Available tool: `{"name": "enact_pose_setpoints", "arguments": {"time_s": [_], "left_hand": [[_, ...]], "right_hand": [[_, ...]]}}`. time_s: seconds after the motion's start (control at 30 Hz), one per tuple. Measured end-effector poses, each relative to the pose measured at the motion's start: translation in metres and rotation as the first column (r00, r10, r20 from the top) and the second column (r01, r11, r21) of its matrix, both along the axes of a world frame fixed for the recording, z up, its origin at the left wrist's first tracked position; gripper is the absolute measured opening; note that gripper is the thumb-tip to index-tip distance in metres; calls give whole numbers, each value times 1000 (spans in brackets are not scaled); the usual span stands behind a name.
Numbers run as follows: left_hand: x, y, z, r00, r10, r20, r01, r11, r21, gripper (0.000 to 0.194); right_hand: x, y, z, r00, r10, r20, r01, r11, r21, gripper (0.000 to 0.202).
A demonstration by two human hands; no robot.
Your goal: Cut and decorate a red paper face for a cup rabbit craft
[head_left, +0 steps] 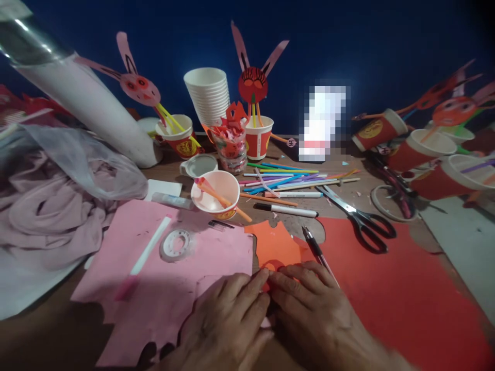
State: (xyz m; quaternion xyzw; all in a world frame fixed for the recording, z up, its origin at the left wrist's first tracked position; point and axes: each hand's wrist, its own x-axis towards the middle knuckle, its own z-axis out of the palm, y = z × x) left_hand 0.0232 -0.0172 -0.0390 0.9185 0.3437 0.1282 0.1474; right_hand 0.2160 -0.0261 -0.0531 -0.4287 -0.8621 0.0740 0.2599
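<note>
Both my hands meet at the bottom centre, fingertips together over cut paper. My left hand (228,319) has its fingers bent and pressed together beside the pink paper sheet (216,247). Opposite it, my right hand (313,304) lies palm down, its fingertips on a small red and orange piece near the orange paper (276,242). What the fingers hold is mostly hidden beneath them. A black pen (315,245) rests just beyond my right hand, over the edge of the red paper (398,278). A roll of tape (178,245) lies on the pink sheet.
Open scissors (356,214), markers (286,209) and coloured sticks (290,180) lie past the papers. A white cup (216,193), stacked cups (209,95) and rabbit-faced cup figures (253,85) stand behind. Grey cloth (50,206) is at left, more cups (436,178) at right.
</note>
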Motion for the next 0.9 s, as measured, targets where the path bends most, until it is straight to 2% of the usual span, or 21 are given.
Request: {"name": "enact_pose_setpoints", "arguments": {"time_s": [0.1,0.23,0.4,0.57,0.73,0.9], "left_hand": [[2,1,2,1000,-4,-1,4,1000,-27,23],[4,2,1,1000,-10,0,10,999,-37,22],[5,-1,0,999,10,-35,-11,999,-32,17],[7,0,-1,995,-16,-95,18,999,26,35],[8,-2,3,987,-6,-163,-1,999,-42,35],[10,-5,9,987,9,-162,-17,999,-48,28]], "right_hand": [[16,9,16,994,-6,-106,4,1000,-16,14],[42,23,33,966,-157,-203,159,987,-6,15],[58,34,25,931,-346,-115,345,938,-33,13],[66,40,18,908,-413,-66,412,911,-35,19],[61,39,22,920,-389,-50,390,921,13,18],[36,25,20,988,-149,-42,152,984,88,23]]}}
